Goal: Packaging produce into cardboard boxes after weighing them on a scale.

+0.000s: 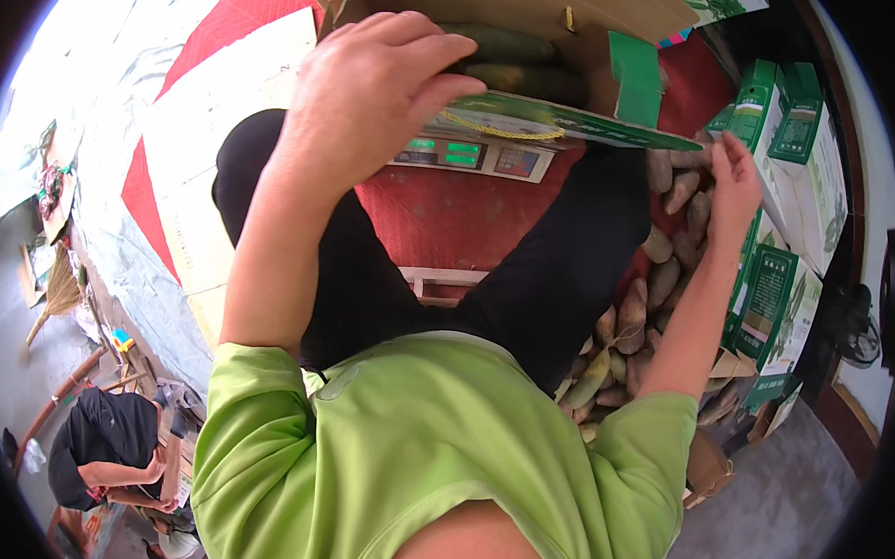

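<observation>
An open cardboard box [619, 7] with a green printed front flap [535, 115] sits in front of me on a weighing scale [478, 155] with a lit display. Long dark green root vegetables [536, 82] lie inside it. My left hand [371, 81] is over the box's left front corner, thumb and forefinger apart beside the vegetables; its other fingers are partly hidden. At the flap's right end, my right hand [736, 182] pinches the corner between thumb and fingers. A yellow cord handle [514, 133] hangs on the flap's front.
Brownish elongated root vegetables [634, 313] are heaped by my right leg. Green-and-white cartons [802, 175] stand beyond them, close to a black fan [853, 322]. Flat cardboard [198, 159] lies at left on red cloth. A person in black [111, 445] bends over at lower left, near a broom [59, 298].
</observation>
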A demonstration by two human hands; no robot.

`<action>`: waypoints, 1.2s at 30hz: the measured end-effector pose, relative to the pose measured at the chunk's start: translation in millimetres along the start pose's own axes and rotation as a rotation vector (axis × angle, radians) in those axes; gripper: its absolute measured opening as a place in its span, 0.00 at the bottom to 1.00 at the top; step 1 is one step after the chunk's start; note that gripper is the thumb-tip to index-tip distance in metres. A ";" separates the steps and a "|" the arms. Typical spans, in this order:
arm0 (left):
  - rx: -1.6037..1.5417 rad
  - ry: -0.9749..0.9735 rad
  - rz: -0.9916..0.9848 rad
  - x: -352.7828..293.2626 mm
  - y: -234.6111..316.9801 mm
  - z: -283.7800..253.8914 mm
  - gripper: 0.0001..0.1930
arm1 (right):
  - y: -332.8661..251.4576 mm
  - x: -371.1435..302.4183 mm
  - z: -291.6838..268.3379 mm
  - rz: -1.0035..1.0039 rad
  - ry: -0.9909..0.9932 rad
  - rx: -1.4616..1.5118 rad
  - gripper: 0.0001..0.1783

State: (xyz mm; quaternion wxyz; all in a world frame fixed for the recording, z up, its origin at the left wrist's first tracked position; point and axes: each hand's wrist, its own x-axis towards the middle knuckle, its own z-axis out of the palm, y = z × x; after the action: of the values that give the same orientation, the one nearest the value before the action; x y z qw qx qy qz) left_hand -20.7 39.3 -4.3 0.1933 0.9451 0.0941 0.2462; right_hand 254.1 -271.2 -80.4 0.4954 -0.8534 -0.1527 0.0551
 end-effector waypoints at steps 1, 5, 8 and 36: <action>0.021 -0.031 0.021 1.7 1.3 1.2 0.13 | -14.8 10.1 5.4 -0.084 -0.017 -0.047 0.19; 0.117 -0.226 0.013 3.7 7.4 7.7 0.16 | -79.0 47.2 35.3 -0.485 -0.032 -0.361 0.24; 0.239 -0.407 0.098 10.4 17.8 14.1 0.06 | -110.5 80.5 54.4 -0.997 -0.023 -0.576 0.27; 0.393 0.124 -0.083 -106.5 -84.8 -150.5 0.02 | -363.0 22.1 234.0 -1.126 -0.485 -0.569 0.07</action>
State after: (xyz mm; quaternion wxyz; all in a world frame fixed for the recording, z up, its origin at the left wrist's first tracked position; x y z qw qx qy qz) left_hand -194.9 135.1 36.1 0.0090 0.9430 0.1908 0.2725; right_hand 142.9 97.6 116.2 0.1560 -0.7045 -0.6894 -0.0638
